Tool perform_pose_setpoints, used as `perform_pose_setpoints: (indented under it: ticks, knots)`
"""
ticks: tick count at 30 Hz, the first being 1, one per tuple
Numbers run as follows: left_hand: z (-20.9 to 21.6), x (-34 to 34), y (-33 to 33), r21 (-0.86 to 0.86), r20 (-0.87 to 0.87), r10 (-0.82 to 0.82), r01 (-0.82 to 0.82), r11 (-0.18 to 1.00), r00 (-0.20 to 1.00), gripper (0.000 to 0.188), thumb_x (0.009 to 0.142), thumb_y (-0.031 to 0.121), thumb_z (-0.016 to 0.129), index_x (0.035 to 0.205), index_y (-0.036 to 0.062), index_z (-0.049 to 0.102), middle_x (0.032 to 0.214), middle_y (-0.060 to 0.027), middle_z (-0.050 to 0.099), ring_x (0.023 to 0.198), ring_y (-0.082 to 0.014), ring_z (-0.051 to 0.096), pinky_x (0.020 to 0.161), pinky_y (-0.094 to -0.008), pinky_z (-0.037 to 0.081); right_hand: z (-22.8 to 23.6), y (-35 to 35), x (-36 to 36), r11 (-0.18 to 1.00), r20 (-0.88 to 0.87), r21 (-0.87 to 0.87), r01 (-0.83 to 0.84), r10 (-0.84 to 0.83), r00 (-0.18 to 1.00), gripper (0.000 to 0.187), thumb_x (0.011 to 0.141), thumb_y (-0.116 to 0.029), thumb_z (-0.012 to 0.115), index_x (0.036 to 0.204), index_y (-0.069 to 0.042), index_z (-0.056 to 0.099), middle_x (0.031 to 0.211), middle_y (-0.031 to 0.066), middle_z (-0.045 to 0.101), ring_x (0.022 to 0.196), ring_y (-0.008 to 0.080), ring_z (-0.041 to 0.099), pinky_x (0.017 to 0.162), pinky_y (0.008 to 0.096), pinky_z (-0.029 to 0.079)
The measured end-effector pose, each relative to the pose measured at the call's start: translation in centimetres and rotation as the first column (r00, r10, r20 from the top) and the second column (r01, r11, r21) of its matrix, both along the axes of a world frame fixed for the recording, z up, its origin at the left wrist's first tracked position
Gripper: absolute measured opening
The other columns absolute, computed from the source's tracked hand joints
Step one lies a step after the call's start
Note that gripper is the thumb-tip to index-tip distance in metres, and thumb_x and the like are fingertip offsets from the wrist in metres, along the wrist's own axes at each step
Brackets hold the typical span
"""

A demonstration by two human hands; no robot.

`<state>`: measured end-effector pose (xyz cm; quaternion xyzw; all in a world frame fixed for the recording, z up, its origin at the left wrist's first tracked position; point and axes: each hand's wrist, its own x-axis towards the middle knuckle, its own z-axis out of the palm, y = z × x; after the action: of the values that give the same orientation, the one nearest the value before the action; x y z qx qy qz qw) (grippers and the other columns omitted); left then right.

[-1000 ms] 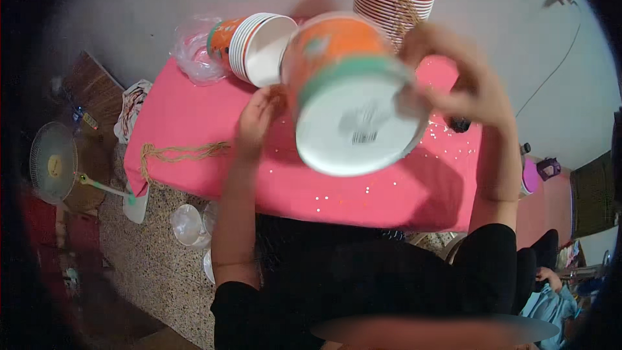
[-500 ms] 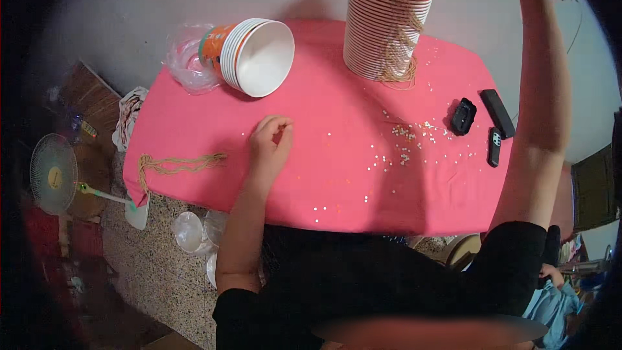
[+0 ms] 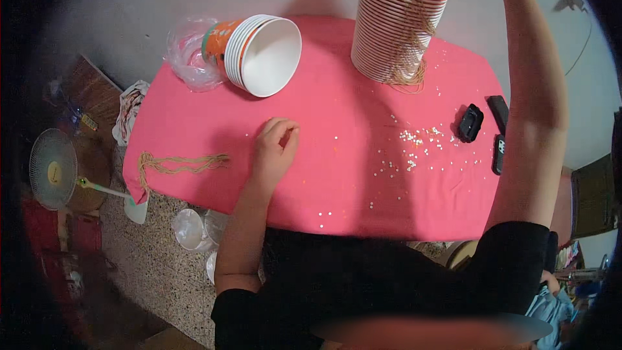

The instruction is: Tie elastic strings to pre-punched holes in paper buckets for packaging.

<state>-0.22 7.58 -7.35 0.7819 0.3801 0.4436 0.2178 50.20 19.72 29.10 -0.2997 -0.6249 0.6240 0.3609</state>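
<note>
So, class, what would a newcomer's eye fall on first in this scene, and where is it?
Probably the tall stack of nested paper tubs, standing right of centre near the far edge of the pink tablecloth, with twine hanging down its side. Next might come the shorter stack of tubs lying at the back left, its white mouth turned to the right. Small white dots lie scattered on the cloth's right half.

dim indoor light, soft shadows across pink tablecloth (image 3: pixel 324 175), blackened fisheye rim
</note>
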Motion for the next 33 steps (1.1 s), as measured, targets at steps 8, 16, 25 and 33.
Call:
perform_pose_setpoints:
  ticks: [8,16,25,33]
  knots:
    - [0.4,-0.3,-0.5,-0.035,0.036,0.000,0.002,0.999,0.999,0.010,0.081,0.001,0.063,0.091,-0.0008,0.061,0.087,-0.0108,0.060,0.077,-0.0223,0.060,0.069,-0.0323,0.049,-3.4,-0.3,-2.3,0.766,0.135,0.245,0.595,-0.634,0.761,0.049,0.093,-0.050,0.048,0.102,-0.002,0.058,0.060,0.0064,0.046,0.043,0.0189,0.045,0.044,0.0400,0.050]
    - [0.7,0.0,-0.2,-0.022,0.037,-0.006,0.007,1.000,0.999,0.009,0.082,0.002,0.063,0.090,-0.0002,0.060,0.088,-0.0134,0.060,0.078,-0.0272,0.061,0.070,-0.0341,0.049,-6.0,-2.7,-9.8,-0.469,-0.490,0.865,0.179,-0.866,0.098,0.040,0.095,-0.038,0.048,0.109,-0.002,0.058,0.103,0.0178,0.059,0.089,0.0357,0.060,0.082,0.0390,0.048]
    - [-1.1,-1.4,1.0,-0.050,0.175,0.175,-0.169,0.984,0.969,0.026,0.083,0.000,0.062,0.109,-0.0012,0.058,0.101,-0.0099,0.059,0.084,-0.0163,0.059,0.076,-0.0276,0.050,-22.8,-4.6,-30.5,0.188,0.182,0.981,-0.058,-0.754,0.632,0.027,0.087,-0.025,0.063,0.105,-0.006,0.063,0.090,0.0120,0.067,0.074,0.0279,0.065,0.069,0.0394,0.052]
    - [-0.5,-1.9,2.3,0.012,0.195,0.323,-0.332,0.943,0.926,0.056,0.082,0.001,0.060,0.134,0.0011,0.040,0.131,-0.0167,0.044,0.119,-0.0288,0.047,0.102,-0.0379,0.039,-31.1,-0.8,-40.3,0.704,0.268,0.677,0.216,-0.509,0.818,0.036,0.087,-0.028,0.061,0.107,0.002,0.063,0.085,0.0204,0.068,0.076,0.0272,0.069,0.067,0.0375,0.053]
